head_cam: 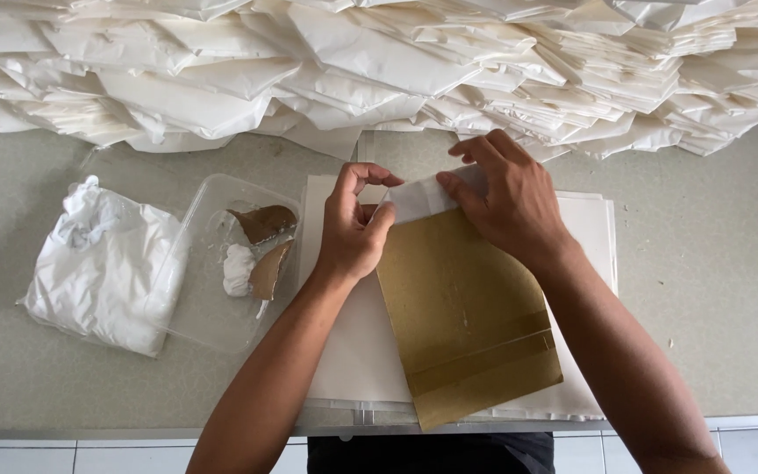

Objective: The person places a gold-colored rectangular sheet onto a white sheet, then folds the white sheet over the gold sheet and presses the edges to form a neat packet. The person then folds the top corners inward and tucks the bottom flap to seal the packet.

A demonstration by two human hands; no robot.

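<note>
A: What is being handled, and where is it lying?

B: A tan cardboard template [462,307] is being held tilted on a flat stack of white sheets [344,351] near the front edge of the surface [712,290]. A white paper flap [418,197] is being folded over the template's far end.

A: How are the fingers being used?

B: The flap's left corner is being pinched between thumb and forefinger of the left hand [353,233], the other fingers curled in. The flap's right part is being pressed down by the right hand [506,197], its fingers held close together and laid flat.

A: What is being noted for doing the fold well?

B: By judgement, the template should be kept square under the paper, the crease drawn tight against its edge, and pressure run outward from the middle so that no wrinkle is trapped.

A: What else is being recorded?

B: A large heap of folded white paper bags [379,61] is lying along the far edge. A clear plastic tray [212,307] holding white paste and brown scraps is sitting toward the left edge, a crumpled white plastic bag [103,268] touching it.
</note>
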